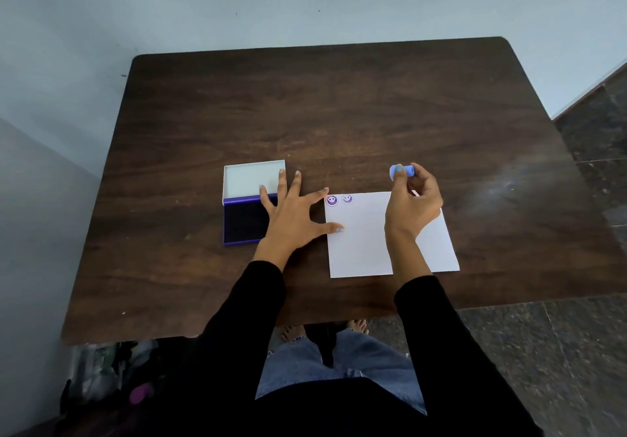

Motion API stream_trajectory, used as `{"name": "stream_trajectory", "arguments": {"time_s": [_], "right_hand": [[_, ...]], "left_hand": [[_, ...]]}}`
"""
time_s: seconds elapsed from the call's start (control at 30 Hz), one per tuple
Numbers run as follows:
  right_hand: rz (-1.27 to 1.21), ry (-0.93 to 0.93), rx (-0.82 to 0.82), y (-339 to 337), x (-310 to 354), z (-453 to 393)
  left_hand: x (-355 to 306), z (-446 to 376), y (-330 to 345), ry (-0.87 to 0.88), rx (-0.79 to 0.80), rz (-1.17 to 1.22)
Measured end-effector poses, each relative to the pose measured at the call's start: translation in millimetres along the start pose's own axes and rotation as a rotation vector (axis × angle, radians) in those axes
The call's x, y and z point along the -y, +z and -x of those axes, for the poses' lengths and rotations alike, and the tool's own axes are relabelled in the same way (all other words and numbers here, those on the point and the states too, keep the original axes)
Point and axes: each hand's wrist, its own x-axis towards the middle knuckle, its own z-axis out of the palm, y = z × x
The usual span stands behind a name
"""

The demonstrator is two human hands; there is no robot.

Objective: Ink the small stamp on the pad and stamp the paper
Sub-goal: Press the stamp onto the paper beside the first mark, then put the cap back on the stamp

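A white paper point(363, 243) lies on the dark wooden table point(339, 114), with two purple smiley prints at its top left corner. My right hand point(412, 204) holds a small light-blue stamp point(402, 171) on its side, raised above the paper's far edge. An ink pad point(242, 221) with a dark purple surface lies open left of the paper, its white lid point(251, 178) folded back. My left hand point(293, 214) rests flat with fingers spread, covering the pad's right side, its thumb on the paper's left edge.
The table's near edge point(169, 338) runs just in front of my legs. A pale wall stands behind and to the left. Dark stone floor point(559, 351) shows at the right, and bags lie under the table's left corner.
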Motion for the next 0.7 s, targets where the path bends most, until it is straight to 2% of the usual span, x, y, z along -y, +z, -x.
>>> {"name": "stream_trajectory", "arguments": {"time_s": [0.17, 0.4, 0.7], "right_hand": [[-0.038, 0.046, -0.017, 0.1, 0.7, -4.6], [-0.129, 0.158, -0.056, 1.5, 1.8, -13.7], [-0.194, 0.224, -0.042, 6.7, 5.1, -23.1]], "left_hand": [[4.3, 9.0, -12.1, -0.054, -0.066, 0.051], [8.6, 20.9, -23.7, -0.084, 0.026, -0.033], [4.6, 20.6, -21.6, -0.105, 0.018, -0.003]]}}
